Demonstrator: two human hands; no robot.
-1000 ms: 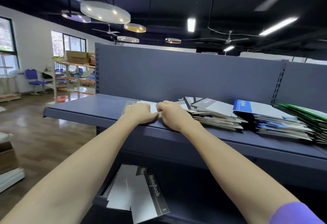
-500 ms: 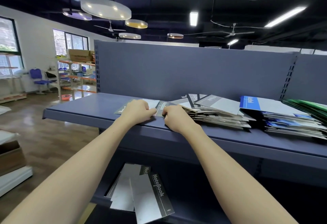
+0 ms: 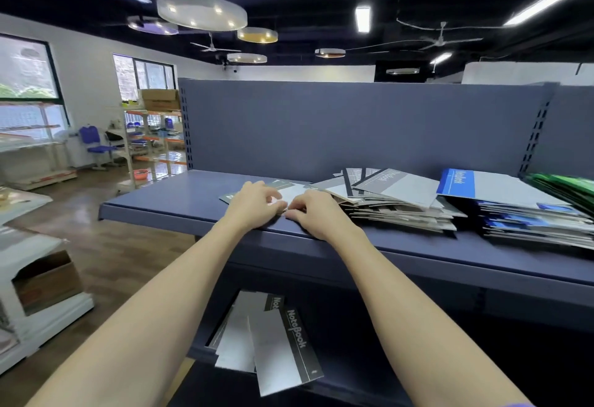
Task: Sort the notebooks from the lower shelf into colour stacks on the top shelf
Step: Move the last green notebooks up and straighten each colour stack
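On the top shelf (image 3: 180, 210) lie black-and-grey notebooks (image 3: 291, 193) near its left middle. My left hand (image 3: 254, 204) and my right hand (image 3: 313, 213) both rest on them, fingers curled at their near edge, fingertips almost meeting. To the right stand a grey stack (image 3: 398, 201), a blue stack (image 3: 514, 210) and a green stack (image 3: 569, 188) at the frame edge. On the lower shelf (image 3: 369, 384) a few black-and-grey notebooks (image 3: 276, 342) lie fanned out, one labelled NoteBook.
The shelf's blue back panel (image 3: 353, 127) rises behind the stacks. Left of the unit is wooden floor (image 3: 106, 246), white shelving with a cardboard box (image 3: 45, 281), and further racks and a blue chair (image 3: 93, 146) by the windows.
My hands, apart on the notebooks half a second ago, have come together again at their near edge. The camera view has shifted slightly.
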